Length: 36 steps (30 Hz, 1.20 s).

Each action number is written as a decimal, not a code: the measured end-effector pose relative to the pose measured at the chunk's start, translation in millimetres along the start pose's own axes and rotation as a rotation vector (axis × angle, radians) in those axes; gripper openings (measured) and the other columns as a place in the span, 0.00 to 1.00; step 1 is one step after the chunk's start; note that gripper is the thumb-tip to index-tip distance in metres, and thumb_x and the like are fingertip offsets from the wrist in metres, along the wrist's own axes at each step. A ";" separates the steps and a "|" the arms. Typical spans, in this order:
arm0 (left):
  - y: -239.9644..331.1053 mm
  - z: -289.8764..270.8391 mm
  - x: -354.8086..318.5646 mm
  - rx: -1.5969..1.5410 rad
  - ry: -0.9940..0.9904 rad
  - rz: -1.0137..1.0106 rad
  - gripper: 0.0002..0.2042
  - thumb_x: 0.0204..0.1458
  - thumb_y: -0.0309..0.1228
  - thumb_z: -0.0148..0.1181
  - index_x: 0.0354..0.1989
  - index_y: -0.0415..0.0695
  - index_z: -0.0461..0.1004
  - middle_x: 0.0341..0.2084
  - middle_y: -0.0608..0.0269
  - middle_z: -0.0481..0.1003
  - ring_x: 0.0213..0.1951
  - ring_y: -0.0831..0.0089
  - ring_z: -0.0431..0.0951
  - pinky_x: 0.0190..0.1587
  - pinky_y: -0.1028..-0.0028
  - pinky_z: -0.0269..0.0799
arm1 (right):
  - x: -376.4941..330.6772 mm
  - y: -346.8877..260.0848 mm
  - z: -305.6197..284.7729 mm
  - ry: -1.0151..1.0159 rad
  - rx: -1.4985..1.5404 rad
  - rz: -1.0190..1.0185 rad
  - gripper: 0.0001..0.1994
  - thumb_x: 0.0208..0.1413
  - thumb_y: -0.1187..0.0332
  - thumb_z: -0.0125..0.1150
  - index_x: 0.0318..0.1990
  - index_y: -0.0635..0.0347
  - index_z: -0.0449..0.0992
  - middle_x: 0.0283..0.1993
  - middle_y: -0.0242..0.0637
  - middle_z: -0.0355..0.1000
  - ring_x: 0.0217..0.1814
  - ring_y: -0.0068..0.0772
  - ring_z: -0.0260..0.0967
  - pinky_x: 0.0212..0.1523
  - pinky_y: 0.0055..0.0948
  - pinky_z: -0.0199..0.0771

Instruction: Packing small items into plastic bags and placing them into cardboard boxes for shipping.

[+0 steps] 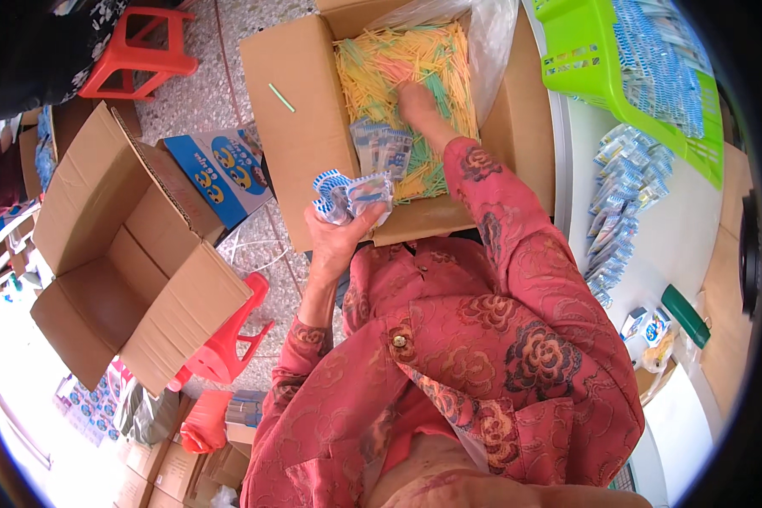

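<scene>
Thin sticks (pixel 406 59), yellow, green and pink, fill the lined cardboard box (pixel 313 110); we judge them light and bendy, best pinched mid-length. Our right hand (pixel 416 103) digs in, fingers buried. Our left hand (pixel 337 241) grips small blue-and-white packets (pixel 351 196).

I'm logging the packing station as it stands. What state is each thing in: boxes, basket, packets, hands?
Straw box: flaps open, filled with colourful straws.
Empty box: open, tipped on its side.
Green basket: holds rows of blue-and-white packets.
Table packets: loose, laid in a line.
Left hand: closed on a small packet bundle.
Right hand: down among the straws.
</scene>
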State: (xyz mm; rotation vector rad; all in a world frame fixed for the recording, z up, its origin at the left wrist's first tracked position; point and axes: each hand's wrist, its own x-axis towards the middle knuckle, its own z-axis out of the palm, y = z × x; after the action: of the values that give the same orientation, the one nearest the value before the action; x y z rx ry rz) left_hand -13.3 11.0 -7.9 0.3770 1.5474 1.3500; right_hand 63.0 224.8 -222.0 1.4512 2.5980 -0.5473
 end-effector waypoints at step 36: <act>3.1 11.4 -51.7 -0.056 -0.131 0.286 0.11 0.39 0.20 0.64 0.34 0.36 0.73 0.28 0.65 0.75 0.30 0.80 0.73 0.33 0.79 0.70 | -149.9 60.3 -63.4 -0.574 0.887 0.124 0.10 0.42 0.71 0.63 0.31 0.64 0.71 0.22 0.33 0.69 0.20 0.21 0.66 0.21 0.20 0.69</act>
State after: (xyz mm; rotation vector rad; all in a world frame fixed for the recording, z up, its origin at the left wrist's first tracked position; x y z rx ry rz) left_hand 18.0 -21.1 20.6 0.6575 1.3815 1.5513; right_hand 198.6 156.7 -137.7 1.3009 1.8357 -1.9166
